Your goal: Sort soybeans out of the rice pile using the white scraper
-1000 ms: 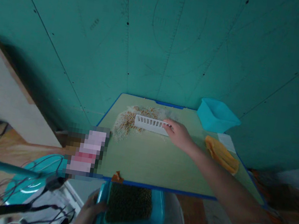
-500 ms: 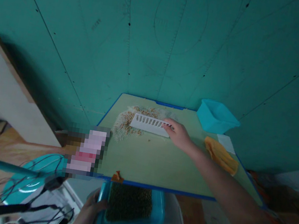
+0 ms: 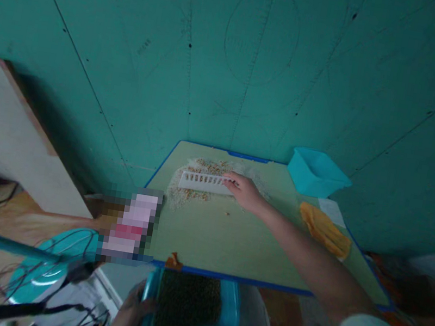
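White slotted strip (image 3: 202, 186), pinched in the right hand (image 3: 244, 191), has slid further left across the grains (image 3: 179, 194); the left hand (image 3: 136, 304) still clasps the blue tray (image 3: 231, 317).

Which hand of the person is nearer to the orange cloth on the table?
Right. The right hand holds the white slotted piece, left of the orange cloth; the left hand is farther, gripping the blue tray below the table's near edge.
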The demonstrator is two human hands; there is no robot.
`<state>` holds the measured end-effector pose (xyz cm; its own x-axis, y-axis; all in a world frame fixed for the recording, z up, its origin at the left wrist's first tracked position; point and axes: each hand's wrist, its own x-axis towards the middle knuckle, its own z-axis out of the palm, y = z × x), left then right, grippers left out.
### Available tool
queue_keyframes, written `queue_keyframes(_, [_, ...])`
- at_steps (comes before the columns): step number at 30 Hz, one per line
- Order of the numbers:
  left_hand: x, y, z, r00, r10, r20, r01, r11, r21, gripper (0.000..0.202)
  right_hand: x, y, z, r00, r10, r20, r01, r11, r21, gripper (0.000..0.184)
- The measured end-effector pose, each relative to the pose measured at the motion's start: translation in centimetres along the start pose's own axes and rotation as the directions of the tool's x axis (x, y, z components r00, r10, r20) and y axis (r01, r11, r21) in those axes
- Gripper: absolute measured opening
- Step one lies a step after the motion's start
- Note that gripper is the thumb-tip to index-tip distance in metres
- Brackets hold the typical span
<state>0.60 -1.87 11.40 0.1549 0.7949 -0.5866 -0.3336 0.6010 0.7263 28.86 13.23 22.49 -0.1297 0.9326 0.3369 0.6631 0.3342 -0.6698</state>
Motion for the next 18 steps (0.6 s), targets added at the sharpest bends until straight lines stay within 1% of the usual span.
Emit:
queue_keyframes(4, [0.6,-0.7,-0.6,1.0,0.007,0.022,-0.007,1.0,-0.008,0.044,-0.7,-0.2,-0.4,0.998,-0.049,0.033,0.05,0.999,-0.016,0.022])
queue_keyframes(8, [0.8,-1.0,-0.8,1.0,0.021,-0.011,-0.021,1.0,0.0,0.046,-1.8,-0.5,-1.1,0.995,-0.089,0.045,0.091,0.995,-0.046,0.02])
queue_keyframes(11, [0.7,-0.9,-0.6,1.0,0.014,-0.021,-0.014,1.0,0.004,0.046,-2.6,-0.6,-1.5,0.993,-0.108,0.047,0.11,0.993,-0.031,0.02])
queue_keyframes(15, [0.3,-0.4,0.1,1.0,0.002,-0.029,-0.003,1.0,-0.016,0.044,-3.6,-0.7,-2.0,0.993,-0.102,0.06,0.102,0.995,-0.003,0.02])
queue_keyframes(18, [-0.1,0.1,0.4,1.0,0.012,0.002,-0.012,1.0,0.001,0.038,-4.3,-1.0,-2.4,0.99,-0.109,0.087,0.109,0.994,0.001,0.019])
